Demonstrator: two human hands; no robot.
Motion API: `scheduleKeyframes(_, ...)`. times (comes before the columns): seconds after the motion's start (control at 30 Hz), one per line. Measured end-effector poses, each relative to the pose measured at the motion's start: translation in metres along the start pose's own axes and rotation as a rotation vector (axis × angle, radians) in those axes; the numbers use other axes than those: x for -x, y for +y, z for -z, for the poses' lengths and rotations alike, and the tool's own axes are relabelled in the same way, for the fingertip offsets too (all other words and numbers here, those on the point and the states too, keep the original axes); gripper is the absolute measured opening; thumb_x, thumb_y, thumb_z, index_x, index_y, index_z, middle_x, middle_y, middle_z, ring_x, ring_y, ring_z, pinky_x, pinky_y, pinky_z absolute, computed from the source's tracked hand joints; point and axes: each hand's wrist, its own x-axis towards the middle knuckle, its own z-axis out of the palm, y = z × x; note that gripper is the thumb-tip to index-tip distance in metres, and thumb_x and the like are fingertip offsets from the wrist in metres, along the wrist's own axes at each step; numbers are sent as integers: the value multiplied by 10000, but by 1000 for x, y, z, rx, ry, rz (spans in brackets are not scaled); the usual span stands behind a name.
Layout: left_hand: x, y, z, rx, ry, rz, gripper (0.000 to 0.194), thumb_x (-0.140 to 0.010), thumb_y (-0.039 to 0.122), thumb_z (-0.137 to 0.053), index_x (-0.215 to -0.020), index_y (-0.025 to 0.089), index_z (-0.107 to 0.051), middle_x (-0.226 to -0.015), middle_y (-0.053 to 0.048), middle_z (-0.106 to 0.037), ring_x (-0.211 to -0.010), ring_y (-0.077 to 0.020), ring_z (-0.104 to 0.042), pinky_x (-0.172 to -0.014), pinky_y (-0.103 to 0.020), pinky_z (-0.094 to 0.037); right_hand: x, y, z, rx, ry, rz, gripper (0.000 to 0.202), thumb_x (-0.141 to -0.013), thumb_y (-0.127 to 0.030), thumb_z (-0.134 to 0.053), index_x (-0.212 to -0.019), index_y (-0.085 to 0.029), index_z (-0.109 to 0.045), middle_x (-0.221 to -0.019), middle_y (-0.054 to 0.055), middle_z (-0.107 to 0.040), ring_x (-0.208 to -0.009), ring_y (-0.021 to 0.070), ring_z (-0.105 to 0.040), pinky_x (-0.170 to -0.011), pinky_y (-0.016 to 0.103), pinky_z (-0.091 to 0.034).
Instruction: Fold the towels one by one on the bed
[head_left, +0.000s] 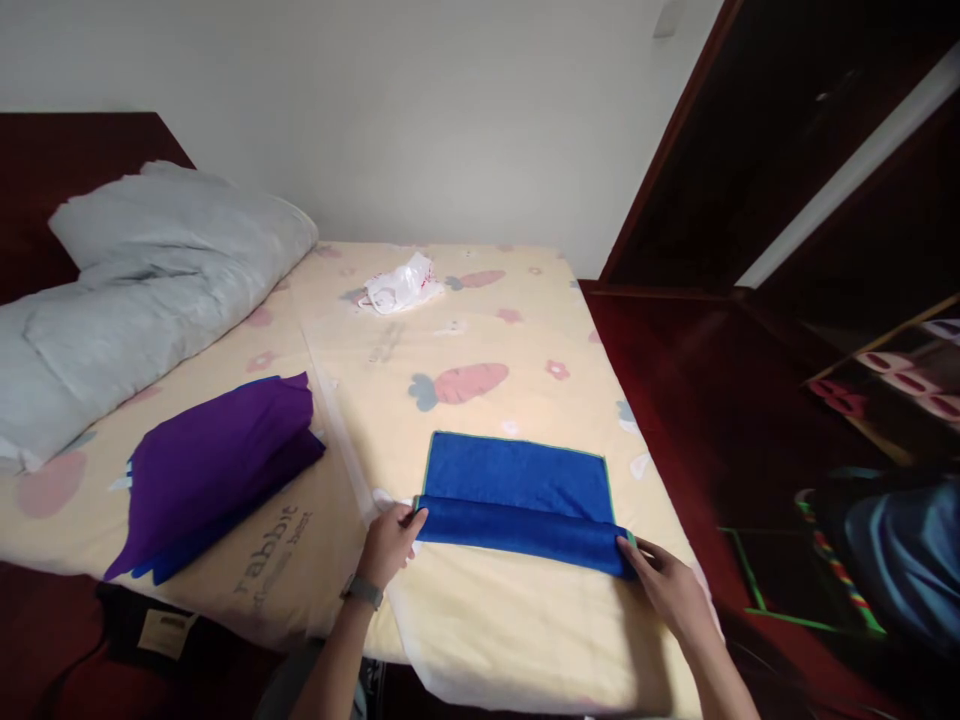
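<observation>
A blue cloth (517,475) with thin green edging lies on the bed near its front edge, its near part folded over into a flat band. My left hand (390,543) pinches the left end of that band between thumb and fingers; a grey watch is on the wrist. At the band's right end, my right hand (664,580) has its thumb on top and fingers behind, gripping the corner. To the left rests a stack of purple and blue cloths (217,460), purple on top.
A patterned cream bedsheet (465,620) covers the bed. Behind lies a crumpled white plastic bag (405,285). A grey quilt (157,270) fills the back left. On the right are shoes (911,383) on a rack and a blue bundle (911,560) beyond the bed's edge.
</observation>
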Motion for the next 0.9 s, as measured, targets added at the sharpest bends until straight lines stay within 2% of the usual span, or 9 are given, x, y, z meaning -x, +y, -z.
scheduleKeyframes(0.1, -5, -2, -6, 78, 11, 37, 375, -817, 579, -553, -740, 212, -528, -570, 48, -540, -443, -150, -623, -311, -182, -362, 2, -9, -2, -99, -44, 27, 789, -685, -731, -515, -1114, -92, -688, -984, 146, -764, -1012, 326, -687, -843, 332, -514)
scheduleKeyframes(0.27, -14, -9, -13, 467, -8, 0, 456, -715, 610, -662, -792, 226, -427, -628, 89, -510, -474, -149, -663, -313, -162, -369, 10, -20, 2, -227, -55, 100, 603, -630, -726, -577, -821, -162, -678, -841, 93, -753, -939, 314, -674, -803, 307, -523)
scheduleKeyframes(0.37, -14, -9, -11, 566, 23, -39, 475, -680, 574, -710, -788, 232, -398, -564, 130, -452, -343, -69, -506, -307, -153, -328, 14, -20, 4, -380, -22, 115, 555, -582, -685, -679, -834, -193, -625, -845, 66, -742, -897, 275, -671, -786, 296, -530)
scheduleKeyframes(0.47, -12, -11, -7, 593, 27, -50, 424, -701, 525, -703, -783, 234, -405, -552, 142, -387, -314, -23, -334, -298, -149, -238, 12, -10, 1, -510, -58, 85, 578, -585, -633, -748, -941, -217, -562, -839, 43, -740, -838, 236, -675, -747, 290, -533)
scheduleKeyframes(0.57, -12, -17, -5, 524, 35, -71, 375, -735, 490, -673, -743, 233, -400, -554, 125, -383, -357, -33, -336, -341, -163, -255, 2, 6, -8, -562, -110, 99, 588, -609, -588, -773, -998, -228, -518, -869, 48, -741, -848, 228, -682, -753, 298, -539)
scheduleKeyframes(0.7, -8, -24, 2, 188, 121, -223, 283, -774, 449, -651, -748, 228, -476, -582, 75, -482, -505, -111, -528, -503, -228, -442, -10, 21, -16, -433, -90, 177, 576, -593, -591, -740, -971, -214, -523, -869, 79, -714, -862, 266, -681, -775, 362, -557)
scheduleKeyframes(0.8, 1, -20, 14, -73, 207, -413, 168, -853, 363, -589, -965, 237, -589, -864, -25, -638, -768, -188, -652, -713, -318, -543, -4, 21, -9, -164, 83, 330, 526, -658, -555, -675, -1048, -212, -586, -1030, 106, -681, -1005, 297, -650, -915, 440, -525)
scheduleKeyframes(0.87, 8, -16, 23, -151, 126, -579, 257, -855, 254, -569, -1110, 256, -607, -1105, -77, -641, -1032, -228, -637, -914, -371, -529, 6, 18, -1, -9, 111, 490, 433, -710, -482, -650, -1067, -238, -634, -1204, 109, -622, -1156, 300, -591, -1030, 459, -462)
scheduleKeyframes(0.9, 11, -15, 26, -179, 51, -650, 353, -822, 189, -578, -1165, 267, -606, -1192, -85, -623, -1144, -242, -596, -1003, -393, -494, 12, 17, 2, 42, 73, 562, 403, -721, -446, -650, -1076, -255, -651, -1286, 102, -583, -1225, 298, -552, -1064, 451, -440)
